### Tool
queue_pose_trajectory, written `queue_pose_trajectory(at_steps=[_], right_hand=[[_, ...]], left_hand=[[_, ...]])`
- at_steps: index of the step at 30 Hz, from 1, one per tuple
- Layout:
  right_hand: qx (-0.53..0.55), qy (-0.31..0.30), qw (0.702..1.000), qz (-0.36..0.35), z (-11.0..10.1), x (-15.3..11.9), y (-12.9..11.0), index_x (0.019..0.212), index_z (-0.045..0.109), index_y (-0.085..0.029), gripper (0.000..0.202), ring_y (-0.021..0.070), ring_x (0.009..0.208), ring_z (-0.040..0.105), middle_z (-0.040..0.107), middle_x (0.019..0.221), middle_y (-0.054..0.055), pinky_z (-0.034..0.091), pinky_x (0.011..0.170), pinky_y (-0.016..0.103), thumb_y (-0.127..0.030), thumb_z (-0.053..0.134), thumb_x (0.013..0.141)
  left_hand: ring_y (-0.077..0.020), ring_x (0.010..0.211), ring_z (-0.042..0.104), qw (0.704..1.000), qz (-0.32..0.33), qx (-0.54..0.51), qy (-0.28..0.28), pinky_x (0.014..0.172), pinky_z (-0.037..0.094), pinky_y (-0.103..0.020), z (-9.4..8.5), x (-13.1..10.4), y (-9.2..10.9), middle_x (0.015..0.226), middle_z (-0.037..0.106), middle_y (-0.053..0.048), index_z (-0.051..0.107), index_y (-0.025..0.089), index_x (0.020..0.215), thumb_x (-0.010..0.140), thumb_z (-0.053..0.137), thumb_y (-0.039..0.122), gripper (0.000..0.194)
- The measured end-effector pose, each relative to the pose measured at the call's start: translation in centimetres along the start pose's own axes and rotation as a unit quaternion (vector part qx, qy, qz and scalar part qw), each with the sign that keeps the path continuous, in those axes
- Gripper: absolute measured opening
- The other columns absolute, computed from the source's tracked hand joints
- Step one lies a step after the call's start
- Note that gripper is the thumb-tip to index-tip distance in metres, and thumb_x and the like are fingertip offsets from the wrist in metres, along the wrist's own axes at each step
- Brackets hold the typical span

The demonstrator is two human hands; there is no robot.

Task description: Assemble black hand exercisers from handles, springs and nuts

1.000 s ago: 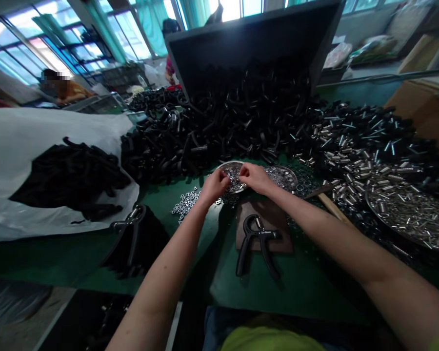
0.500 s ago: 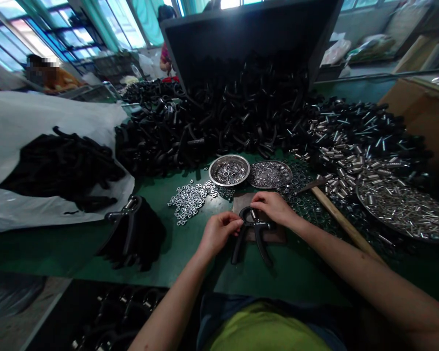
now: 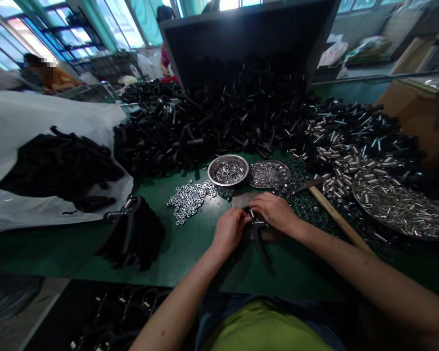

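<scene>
A black hand grip strengthener (image 3: 260, 243) with a small metal spring (image 3: 251, 213) lies over a flat brownish plate (image 3: 240, 199) in front of me. My left hand (image 3: 229, 230) is closed on its left side, fingertips by the spring, and covers most of the left handle. From the right, my right hand (image 3: 276, 209) is closed at the top of the same piece, its fingers bent over the spring end. Whether a small part sits between the fingertips is hidden. The right handle points down toward me.
Loose nuts (image 3: 186, 201) lie left of a steel bowl (image 3: 228, 183) of small parts. A hammer (image 3: 336, 217) rests at right near a tray of springs (image 3: 402, 207). Black handles (image 3: 212, 117) are heaped behind; stacked grips (image 3: 131, 234) stand at left. Two people are farther back.
My left hand has moved right and up, closer to the spring, and now covers the left handle. My right hand has bent further over the top of the grip strengthener.
</scene>
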State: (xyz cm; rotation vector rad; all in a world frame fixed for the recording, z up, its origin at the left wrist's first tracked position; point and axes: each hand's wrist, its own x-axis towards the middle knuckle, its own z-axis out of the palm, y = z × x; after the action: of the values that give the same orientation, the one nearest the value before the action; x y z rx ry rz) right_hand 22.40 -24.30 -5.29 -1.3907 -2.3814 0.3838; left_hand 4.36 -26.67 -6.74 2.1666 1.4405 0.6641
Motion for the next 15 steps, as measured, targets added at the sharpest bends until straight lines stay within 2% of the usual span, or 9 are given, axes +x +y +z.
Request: queue_pose_trajectory(at_steps=[3,6,8,10,13,15], right_hand=[[-0.070,0.073,0.994,0.034,-2.4,-2.8,2.2,0.116,0.059,-0.019,0.030,0.0225,0.105,0.052,0.063,0.113,0.009,0.041,0.090,0.036,-0.025,0.047,0.090],[-0.204,0.100,0.962,0.153,-4.4,-6.9,5.1,0.117,0.058,-0.015,0.034,0.0283,0.101,0.053,0.061,0.108,0.015,0.043,0.083,0.040,-0.030,0.045,0.090],[-0.271,0.073,0.930,0.238,-4.9,-9.3,6.7,0.118,0.057,-0.014,0.038,0.0308,0.093,0.056,0.060,0.100,0.017,0.045,0.071,0.040,-0.037,0.044,0.090],[-0.281,0.039,0.911,0.298,-4.8,-10.9,7.9,0.119,0.055,-0.015,0.041,0.0307,0.086,0.058,0.061,0.096,0.017,0.044,0.062,0.038,-0.041,0.043,0.090],[-0.237,0.006,0.914,0.328,-4.5,-11.6,9.0,0.125,0.049,-0.019,0.042,0.0302,0.085,0.060,0.062,0.101,0.015,0.045,0.060,0.038,-0.040,0.044,0.089],[-0.221,0.003,0.914,0.340,-4.7,-11.4,9.3,0.128,0.046,-0.020,0.043,0.0316,0.087,0.061,0.061,0.106,0.016,0.047,0.063,0.041,-0.036,0.044,0.089]], left_hand=[[-0.0167,0.078,0.056,0.996,0.047,0.074,-0.016,0.070,0.043,-0.027,0.0,-0.2,-0.1,0.084,0.061,-0.004,0.060,0.018,0.084,0.087,0.052,0.026,0.012],[-0.0180,0.079,0.056,0.989,0.067,0.131,-0.031,0.071,0.044,-0.028,-0.3,-0.3,0.0,0.086,0.061,-0.006,0.059,0.017,0.085,0.089,0.050,0.027,0.014],[-0.0189,0.080,0.056,0.983,0.077,0.161,-0.036,0.070,0.045,-0.029,-0.4,-0.2,0.2,0.086,0.060,-0.007,0.059,0.016,0.086,0.090,0.048,0.027,0.015],[-0.0196,0.081,0.055,0.973,0.103,0.202,-0.047,0.070,0.045,-0.030,-0.4,-0.2,0.4,0.088,0.060,-0.008,0.058,0.016,0.089,0.091,0.046,0.027,0.016],[-0.0199,0.083,0.055,0.954,0.154,0.248,-0.067,0.067,0.045,-0.028,-0.4,-0.1,0.7,0.092,0.060,-0.008,0.058,0.017,0.093,0.091,0.044,0.023,0.016],[-0.0194,0.083,0.055,0.953,0.168,0.243,-0.062,0.066,0.045,-0.027,-0.4,-0.3,0.8,0.092,0.061,-0.007,0.058,0.018,0.095,0.091,0.045,0.023,0.015]])
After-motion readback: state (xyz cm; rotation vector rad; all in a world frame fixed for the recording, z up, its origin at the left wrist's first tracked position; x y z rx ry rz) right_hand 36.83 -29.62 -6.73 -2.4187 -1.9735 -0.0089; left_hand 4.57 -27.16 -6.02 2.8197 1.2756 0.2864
